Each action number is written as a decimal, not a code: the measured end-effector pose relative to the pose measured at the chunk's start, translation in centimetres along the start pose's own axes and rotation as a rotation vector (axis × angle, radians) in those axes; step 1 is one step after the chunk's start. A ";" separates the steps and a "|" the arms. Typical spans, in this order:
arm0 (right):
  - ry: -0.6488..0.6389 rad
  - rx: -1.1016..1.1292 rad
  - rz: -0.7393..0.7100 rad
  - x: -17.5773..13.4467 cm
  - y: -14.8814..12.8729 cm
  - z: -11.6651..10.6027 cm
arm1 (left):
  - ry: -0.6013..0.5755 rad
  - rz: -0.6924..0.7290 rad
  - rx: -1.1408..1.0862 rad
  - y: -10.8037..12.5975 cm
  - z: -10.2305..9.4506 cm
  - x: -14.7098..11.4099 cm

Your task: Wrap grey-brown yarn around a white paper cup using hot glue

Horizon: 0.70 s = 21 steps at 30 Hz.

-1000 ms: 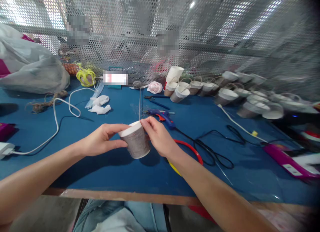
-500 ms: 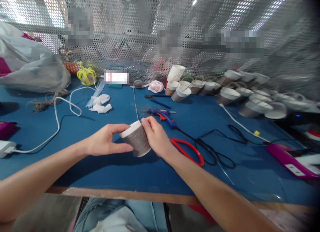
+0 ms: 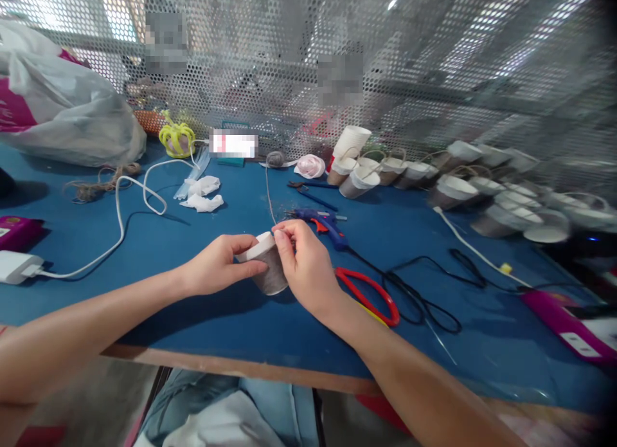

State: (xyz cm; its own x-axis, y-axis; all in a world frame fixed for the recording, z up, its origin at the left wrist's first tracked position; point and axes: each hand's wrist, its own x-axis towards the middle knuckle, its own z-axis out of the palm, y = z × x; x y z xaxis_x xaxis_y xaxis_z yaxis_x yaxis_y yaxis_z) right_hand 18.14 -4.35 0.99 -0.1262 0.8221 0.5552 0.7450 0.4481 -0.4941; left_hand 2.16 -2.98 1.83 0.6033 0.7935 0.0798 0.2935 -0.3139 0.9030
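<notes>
A white paper cup [image 3: 270,276], its side wound with grey yarn, is held tilted above the blue table. My left hand [image 3: 214,265] is closed on it from the left, with the thumb along the near side and fingers at the white rim. At the right of the rim, the fingertips of my right hand [image 3: 308,257] pinch the grey yarn [image 3: 268,193]; part of the cup is hidden behind that hand. The strand runs back to a small yarn ball [image 3: 276,159]. Just beyond my right hand lies a blue glue gun [image 3: 324,226].
Blue-handled pliers [image 3: 315,196] lie behind the glue gun. Red-handled scissors [image 3: 369,292] and a black cable [image 3: 419,299] are at right. Several wrapped cups [image 3: 453,190] stand at the back right. A white cable [image 3: 120,222] and plastic bag [image 3: 72,106] occupy the left.
My right hand has turned, its thumb and fingers now pinched at the cup's rim and covering more of the cup. The left hand still grips it. The view has shifted slightly.
</notes>
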 end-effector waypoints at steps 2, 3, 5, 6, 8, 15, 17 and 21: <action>0.005 0.038 -0.015 0.1 0.1 -0.2 | -0.013 0.018 -0.001 -0.2 -0.1 0.0; 0.002 0.050 -0.013 0.1 0.1 -0.2 | -0.016 0.025 -0.002 -0.3 -0.2 0.0; -0.011 0.070 0.007 0.1 0.2 -0.2 | -0.014 0.036 -0.010 -0.4 -0.2 0.0; -0.018 0.080 0.017 0.1 0.3 -0.1 | -0.013 0.040 -0.019 -0.5 -0.2 0.0; -0.031 0.098 0.033 0.0 0.4 0.0 | -0.013 0.047 -0.050 -0.6 -0.2 0.0; -0.068 0.146 0.066 -0.3 0.3 0.3 | -0.053 0.079 -0.068 -1.2 -0.3 0.0; -0.069 0.167 0.057 -0.3 0.3 0.3 | -0.062 0.093 -0.055 -1.2 -0.5 0.0; -0.066 0.164 0.037 -0.3 0.6 0.4 | -0.065 0.105 0.026 -0.9 -0.9 0.2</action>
State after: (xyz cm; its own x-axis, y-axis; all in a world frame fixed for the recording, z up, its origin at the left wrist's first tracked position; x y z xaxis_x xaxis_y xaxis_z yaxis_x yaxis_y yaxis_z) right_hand 18.33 -4.19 0.26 -0.1474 0.8582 0.4917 0.6337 0.4636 -0.6193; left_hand 1.38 -2.12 1.44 0.6786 0.7201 0.1449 0.2448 -0.4077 0.8797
